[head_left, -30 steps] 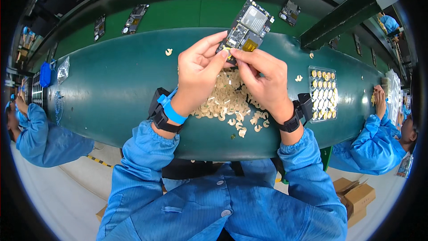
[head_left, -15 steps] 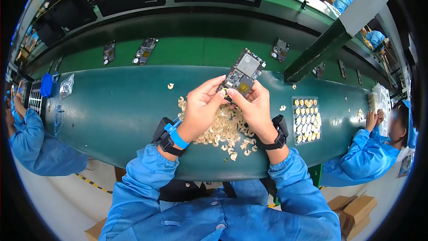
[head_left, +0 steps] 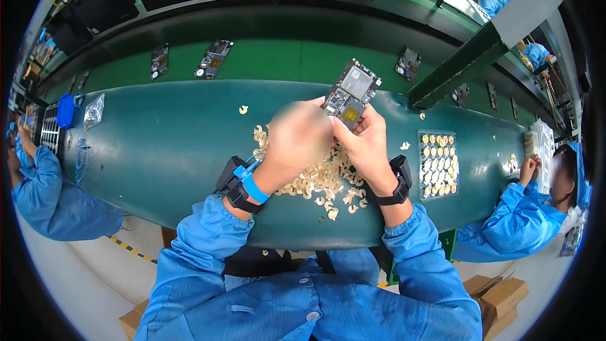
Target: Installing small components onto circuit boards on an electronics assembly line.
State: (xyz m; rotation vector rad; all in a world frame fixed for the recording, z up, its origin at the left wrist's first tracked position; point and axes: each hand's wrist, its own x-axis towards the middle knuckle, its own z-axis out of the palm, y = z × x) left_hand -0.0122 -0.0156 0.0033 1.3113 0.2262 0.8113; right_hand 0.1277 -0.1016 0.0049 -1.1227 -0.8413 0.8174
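A dark circuit board (head_left: 353, 85) with a silver shield plate is held up, tilted, above the table. My right hand (head_left: 366, 142) is closed on its lower right edge, thumb in front and fingers behind. Beside the board's lower left end is my left hand (head_left: 297, 136), blurred so that its fingers cannot be made out. Beneath both hands spreads a pile of small cream-coloured, C-shaped pieces (head_left: 315, 183), partly covered by them. To the right lies a clear plastic tray (head_left: 421, 170) with rows of round gold and white parts.
More circuit boards lie on the green strip beyond the table, among them one board (head_left: 213, 60) at the left and another (head_left: 408, 63) near a slanted green post (head_left: 461, 66). A plastic bag (head_left: 94, 111) is at the far left. Co-workers in blue sit on both sides.
My left hand has gone from visibly gripping the board's lower end to a blurred shape beside it. The right hand still holds the board. The whole view has shifted slightly.
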